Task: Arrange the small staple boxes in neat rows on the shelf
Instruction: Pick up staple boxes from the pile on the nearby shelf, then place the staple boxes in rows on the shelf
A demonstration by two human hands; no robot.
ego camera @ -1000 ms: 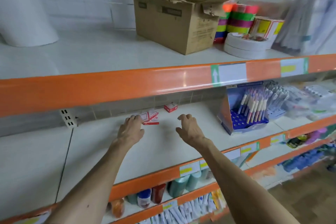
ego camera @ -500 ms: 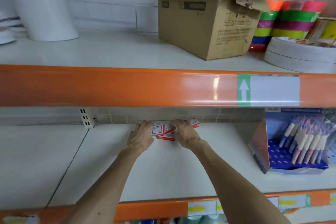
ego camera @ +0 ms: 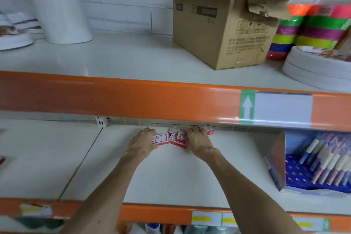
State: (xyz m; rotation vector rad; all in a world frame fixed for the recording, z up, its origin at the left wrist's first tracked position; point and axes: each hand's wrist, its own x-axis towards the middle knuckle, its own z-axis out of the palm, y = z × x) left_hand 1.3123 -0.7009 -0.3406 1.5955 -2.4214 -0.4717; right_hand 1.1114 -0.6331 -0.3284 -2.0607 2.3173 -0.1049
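Both hands have gone forward since a second ago, from mid-shelf to the back of the shelf [ego camera: 171, 180], and now meet on the stock there. The staple boxes [ego camera: 178, 137], red and white, lie in a loose cluster against the rear wall, partly under the orange rail of the upper shelf [ego camera: 117, 57]. They touch and overlap at differing angles, and no row is formed.

The left hand [ego camera: 141, 143] pinches the outer box [ego camera: 161, 138] at the cluster's left end, thumb on the near edge and fingers [ego camera: 149, 131] curled over the far one. The right hand [ego camera: 199, 142] covers the cluster's right side. Its fingers [ego camera: 193, 130] are curled and pressed together over the boxes and appear to grip them, though the rail's shadow leaves this uncertain. One further box [ego camera: 208, 129] lies just beyond that hand.

Containers: a cardboard carton [ego camera: 224, 40] stands on the upper shelf, flaps open and torn, contents not visible. A blue display box [ego camera: 281, 173] on the lower shelf, well to the right, holds pens [ego camera: 326, 161] tilted in a perforated tray.
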